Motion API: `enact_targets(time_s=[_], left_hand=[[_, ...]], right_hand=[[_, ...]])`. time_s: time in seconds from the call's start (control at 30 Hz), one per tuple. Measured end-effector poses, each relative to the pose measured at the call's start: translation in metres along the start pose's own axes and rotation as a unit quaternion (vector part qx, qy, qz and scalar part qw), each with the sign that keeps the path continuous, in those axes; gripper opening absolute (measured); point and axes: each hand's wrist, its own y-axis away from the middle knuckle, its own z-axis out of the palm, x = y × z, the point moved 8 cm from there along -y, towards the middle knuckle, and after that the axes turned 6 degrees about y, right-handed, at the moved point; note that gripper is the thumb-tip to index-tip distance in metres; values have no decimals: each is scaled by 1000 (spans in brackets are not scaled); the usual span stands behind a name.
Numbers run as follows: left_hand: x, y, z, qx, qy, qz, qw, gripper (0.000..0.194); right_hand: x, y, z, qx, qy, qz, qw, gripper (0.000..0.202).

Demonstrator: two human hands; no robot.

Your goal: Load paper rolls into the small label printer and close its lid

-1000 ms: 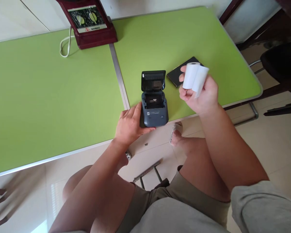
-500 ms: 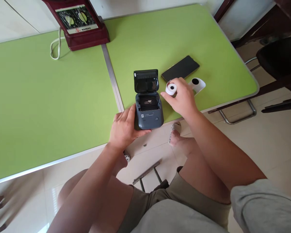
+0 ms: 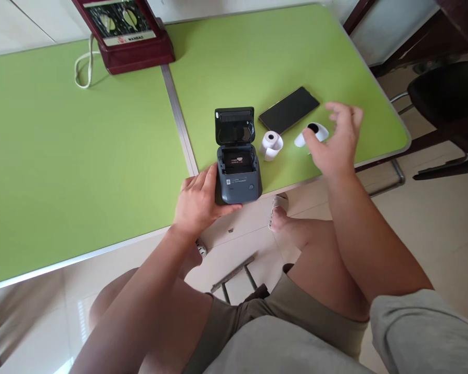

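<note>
A small dark grey label printer [image 3: 239, 187] stands at the table's near edge with its lid [image 3: 234, 126] raised and its paper bay uncovered. My left hand [image 3: 198, 200] grips the printer's left side, thumb along its front. Just right of the printer, a white paper roll [image 3: 272, 145] rests on end with its outer strip loosened. My right hand [image 3: 335, 140] hovers above the second white roll [image 3: 320, 133], which has a dark core and lies farther right. Its fingers are spread and nothing is in them.
A black phone [image 3: 289, 110] lies behind the rolls on the green table [image 3: 101, 150]. At the back stands a maroon appliance [image 3: 136, 49] with two dials and a white cord [image 3: 89, 67]. A metal seam crosses the tabletop. To the right is a black chair [image 3: 448, 93].
My right hand has let go of the paper roll beside the printer and moved right, opening over the other roll. My left hand still holds the printer.
</note>
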Motion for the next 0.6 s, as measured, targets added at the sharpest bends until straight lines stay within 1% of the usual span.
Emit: enact_targets(time_s=[0.1,0.17,0.23,0.3,0.37,0.4,0.5,0.53,0.6], left_hand=[[0,-1,0,-1,1,-1,1000,126],[-1,-2,-1,5,0,-5,1000,127],[-1,-2,-1,8,3,-8,1000,128],[0,-1,-2,10,5,-6,1000,128],[1,-1,-2,10,5,-4,1000,127],[0,0,-1,9,4,-4,1000,127],[0,0,-1,5,0,-7,1000,125],[0,0,0,4,0,-7,1000,123],[1,0,0,0,4,-6,1000,118]], right_hand=[[25,1,27,-26,2,5,1000,65],[33,1,42,-48,17,-2,999,67],[33,-1,46,-63,26,-6,998,65],[25,-2,39,-67,14,-3,998,65],[5,-2,23,-60,-16,-5,998,69],[-10,0,13,-54,-37,-15,998,70],[-67,13,-9,-52,-92,-87,991,65],[-87,19,-9,-69,-99,-116,986,62],[-121,31,-1,-127,-100,-175,971,59]])
